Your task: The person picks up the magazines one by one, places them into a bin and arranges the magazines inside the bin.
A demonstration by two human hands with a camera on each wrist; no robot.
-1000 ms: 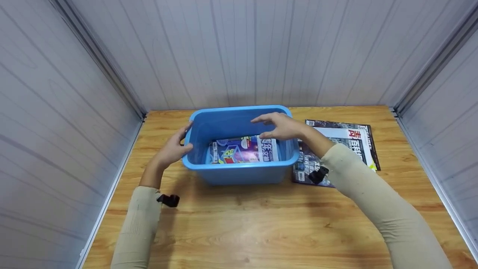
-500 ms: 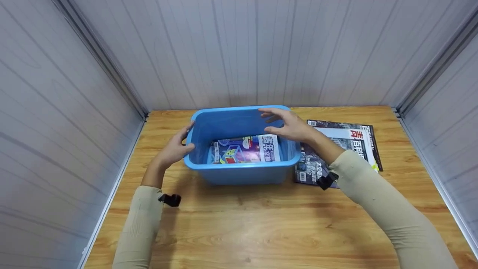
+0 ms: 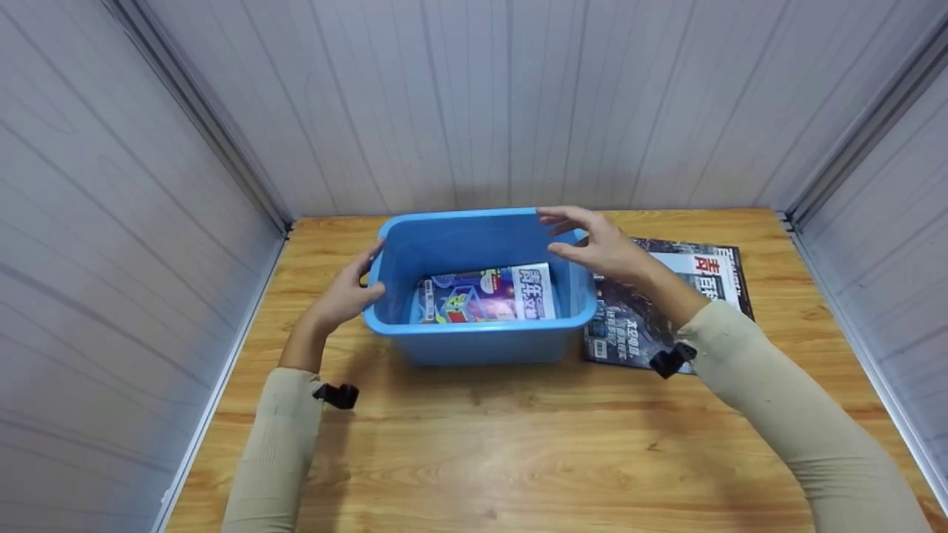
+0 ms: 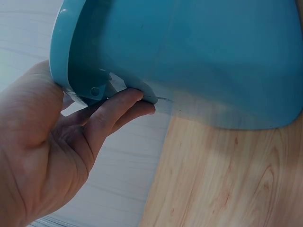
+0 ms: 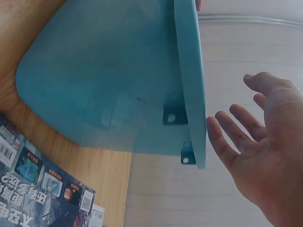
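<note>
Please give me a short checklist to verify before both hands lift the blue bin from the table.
1. Left hand holds the blue bin under its left rim: ok.
2. Right hand has a grip on the right rim: not ok, open, not touching.
3. Colourful magazine lies flat inside: ok.
4. Dark magazine on the wooden table is apart from the bin: cannot tell.

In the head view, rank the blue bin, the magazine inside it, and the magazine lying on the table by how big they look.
1. Blue bin: largest.
2. Magazine on the table: next, though the right arm and the bin cover part of it.
3. Magazine in the bin: smallest as seen; the bin's front wall hides its near edge, so this ranking is unsure.
</note>
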